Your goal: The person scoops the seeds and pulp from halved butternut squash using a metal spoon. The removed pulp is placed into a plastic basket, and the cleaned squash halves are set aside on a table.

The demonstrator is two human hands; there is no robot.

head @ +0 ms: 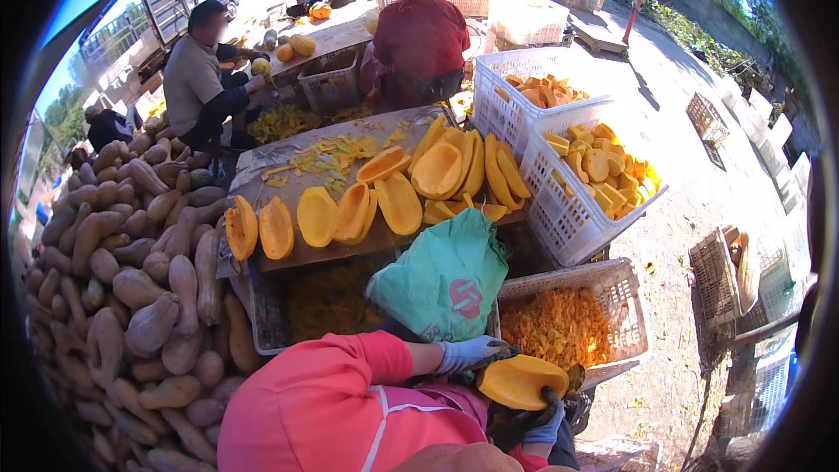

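A peeled orange pumpkin half (521,381) lies tilted between my two gloved hands, low in the view. My left hand (473,353) is at its upper left edge, with dark glove fingertips against it. My right hand (547,416) grips its near right side. Just beyond, a crate (632,314) holds shredded orange pulp and seeds. A green woven sack (446,275) rests in front of me, at the table's near edge. Along the wooden table (262,174) stand several peeled pumpkin halves (316,216), hollow or cut side showing on many.
White crates of cut pumpkin pieces (596,160) stand beyond the table's right end. Unpeeled squash (154,328) form a large heap at left. A dark crate (269,334) sits under the table's edge. Two people, one in grey (196,78) and one in red (419,39), sit across.
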